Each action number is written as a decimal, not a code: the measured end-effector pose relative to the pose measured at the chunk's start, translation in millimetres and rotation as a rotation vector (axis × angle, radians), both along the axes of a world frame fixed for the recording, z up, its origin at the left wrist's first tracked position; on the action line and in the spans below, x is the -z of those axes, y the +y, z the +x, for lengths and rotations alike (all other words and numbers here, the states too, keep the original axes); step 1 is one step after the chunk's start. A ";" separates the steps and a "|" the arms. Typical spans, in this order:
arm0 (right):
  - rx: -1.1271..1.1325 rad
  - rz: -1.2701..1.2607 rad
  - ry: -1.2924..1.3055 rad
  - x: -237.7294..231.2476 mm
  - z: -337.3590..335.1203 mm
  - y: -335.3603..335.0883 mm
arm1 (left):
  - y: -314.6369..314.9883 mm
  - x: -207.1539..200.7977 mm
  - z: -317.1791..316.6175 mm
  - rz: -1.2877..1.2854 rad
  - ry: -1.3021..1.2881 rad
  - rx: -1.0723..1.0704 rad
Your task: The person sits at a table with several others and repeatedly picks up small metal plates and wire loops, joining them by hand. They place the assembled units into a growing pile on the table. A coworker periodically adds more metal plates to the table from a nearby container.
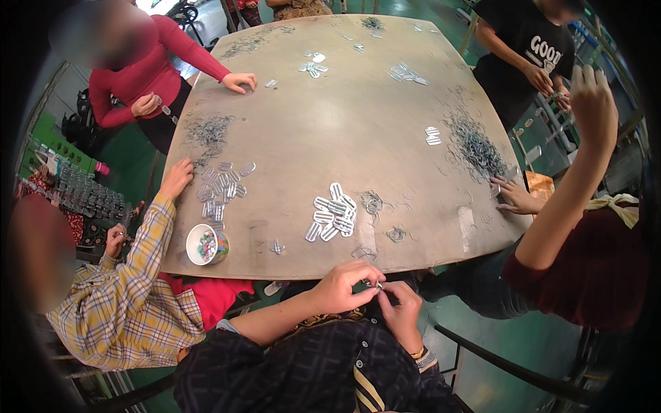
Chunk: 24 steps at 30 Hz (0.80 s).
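Just beyond the near table edge, my left hand and my right hand meet, thumbs and fingers closed in a pinch. Between the fingertips is a small shiny metal piece; the fingers hide most of it and its exact kind does not show. On the table ahead of my hands lies a loose pile of flat, slotted, silvery metal plates with rounded ends. Right beside that pile is a small tangle of thin wire hooks. A smaller clump of hooks sits nearer to me.
A paper cup with small coloured bits stands at the left edge. More plates and a large heap of hooks lie farther off. Co-workers line the table, including a plaid sleeve at left and a raised forearm at right.
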State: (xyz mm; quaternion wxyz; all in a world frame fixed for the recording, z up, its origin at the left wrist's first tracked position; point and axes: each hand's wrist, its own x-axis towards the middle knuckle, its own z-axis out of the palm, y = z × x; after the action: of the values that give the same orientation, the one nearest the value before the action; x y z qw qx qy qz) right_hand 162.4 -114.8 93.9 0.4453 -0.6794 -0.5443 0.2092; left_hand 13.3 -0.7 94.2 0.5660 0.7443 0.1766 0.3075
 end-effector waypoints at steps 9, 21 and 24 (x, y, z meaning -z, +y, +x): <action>-0.209 0.065 0.045 30.4 25.6 26.0 | -21.7 21.2 -11.4 0.096 -0.080 0.029; -0.253 -0.004 -0.595 78.6 -12.3 133.1 | -19.9 22.1 -13.8 0.107 0.006 0.021; -0.299 -0.010 -0.678 74.7 -13.8 140.4 | -15.3 19.2 -17.3 0.121 0.044 0.010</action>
State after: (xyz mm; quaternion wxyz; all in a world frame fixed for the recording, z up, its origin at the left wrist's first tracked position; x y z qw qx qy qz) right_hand 148.5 25.7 19.2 0.2010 -0.6252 -0.7532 0.0374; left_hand -3.9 -16.0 75.0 0.5176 0.7846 0.1662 0.2982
